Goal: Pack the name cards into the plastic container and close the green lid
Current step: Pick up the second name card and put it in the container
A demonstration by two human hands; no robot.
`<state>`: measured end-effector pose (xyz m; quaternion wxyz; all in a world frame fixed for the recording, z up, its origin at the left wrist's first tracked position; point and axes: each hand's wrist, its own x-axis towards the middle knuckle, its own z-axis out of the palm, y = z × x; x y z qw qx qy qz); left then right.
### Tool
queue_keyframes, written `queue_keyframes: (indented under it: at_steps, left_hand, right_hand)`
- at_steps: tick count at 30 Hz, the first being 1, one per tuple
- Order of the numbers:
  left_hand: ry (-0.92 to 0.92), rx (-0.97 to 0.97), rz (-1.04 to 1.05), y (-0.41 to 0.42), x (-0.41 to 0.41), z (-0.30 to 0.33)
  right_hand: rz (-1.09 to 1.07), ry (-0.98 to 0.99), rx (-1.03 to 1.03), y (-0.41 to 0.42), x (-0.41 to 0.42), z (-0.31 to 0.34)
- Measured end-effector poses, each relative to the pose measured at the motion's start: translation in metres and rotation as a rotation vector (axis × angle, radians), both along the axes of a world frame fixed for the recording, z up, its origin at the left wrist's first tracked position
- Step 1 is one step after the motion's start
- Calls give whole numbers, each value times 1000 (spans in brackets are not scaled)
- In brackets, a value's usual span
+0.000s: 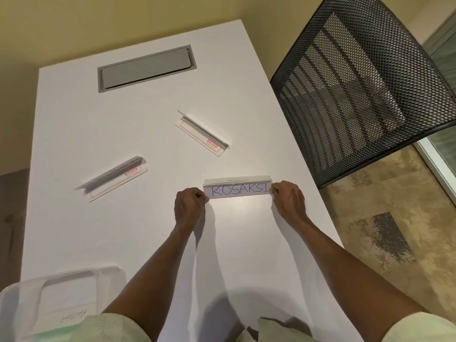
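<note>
head view: a white counter (138,238) fills most of the picture, with a grey hatch (146,69) set into it at 12 o'clock. both hands sit just right of centre at the ends of one name card (238,188) that reads "kosaksi" in blue ink. the left hand (188,206) pinches the card's left end, fingers curled round it, so that grip is closed on the card. the right hand (287,199) pinches the right end the same way, its grip also closed on the card. the card stands with its written face toward the camera; whether its lower edge touches the counter cannot be told.

two more card holders lie flat on the counter, apart from each other and from the hands. one holder (202,133) lies at about 12 o'clock from the held card, slanted. the other holder (112,178) lies at 9 o'clock from the left hand, also slanted, a dark strip along its upper side.

the clear plastic container (61,299) sits at the 7 o'clock corner, at the near edge of the counter, with a card (71,318) bearing handwriting inside it. a strip of green (49,335) shows at its lower edge.

a black mesh chair (365,77) stands at 2 o'clock, beside the counter, over a mottled floor (385,218).
</note>
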<state>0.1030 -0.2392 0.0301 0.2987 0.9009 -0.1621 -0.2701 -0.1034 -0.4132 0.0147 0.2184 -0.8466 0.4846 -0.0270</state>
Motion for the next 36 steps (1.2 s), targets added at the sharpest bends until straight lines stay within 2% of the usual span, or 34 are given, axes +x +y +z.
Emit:
queue_keyframes:
  at_steps: [5, 9, 15, 17, 22, 30, 36]
  left_hand:
    - [-37, 12, -74, 3, 4, 7]
    - [6, -44, -64, 2, 11, 19]
    - [61, -90, -73, -3, 22, 27]
    - [-1, -3, -149, -6, 24, 30]
    - [-143, 164, -389, -12, 20, 32]
    - [-339, 272, -638, -18, 20, 35]
    - [-334, 271, -694, -20, 22, 40]
  right_hand:
    - [-63, -89, 54, -2, 0, 5]
    - [-230, -253, 317, -9, 0, 15]
    - [-14, -190, 225, -17, 0, 28]
    - [96, -103, 136, -17, 3, 28]
    - [226, -11, 72, -17, 8, 30]
    - [267, -17, 55, -20, 11, 33]
    - [335, 11, 49, -25, 10, 36]
